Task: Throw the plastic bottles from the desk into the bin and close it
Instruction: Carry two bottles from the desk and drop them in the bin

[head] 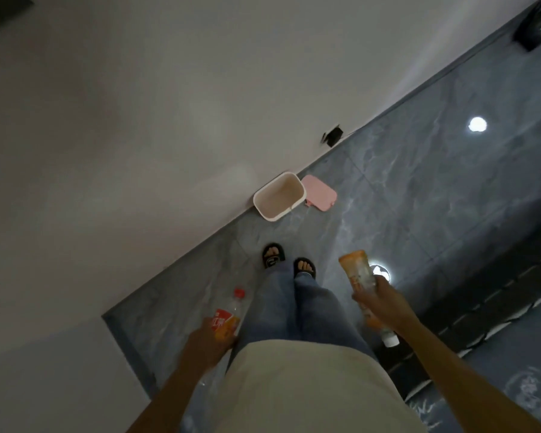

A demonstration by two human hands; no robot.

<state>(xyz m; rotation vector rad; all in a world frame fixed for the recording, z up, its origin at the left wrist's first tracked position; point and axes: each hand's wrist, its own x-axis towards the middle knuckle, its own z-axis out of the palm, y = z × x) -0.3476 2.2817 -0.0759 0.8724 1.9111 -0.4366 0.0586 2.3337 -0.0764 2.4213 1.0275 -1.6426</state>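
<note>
A small white bin (278,195) stands open on the floor against the wall, ahead of my feet. Its pink lid (319,192) lies flat on the tiles just right of it. My left hand (204,342) grips a clear bottle with a red cap and a red-and-orange label (228,317), held low beside my left leg. My right hand (378,300) holds an orange-labelled bottle (358,271) with its base pointing forward and its white cap toward me. Both bottles are well short of the bin.
Grey marble tiles (419,189) cover the floor, with bright light reflections on them. A white wall (138,135) runs along the left. A dark socket (333,136) sits low on the wall beyond the bin. A dark object (537,23) stands at the top right corner.
</note>
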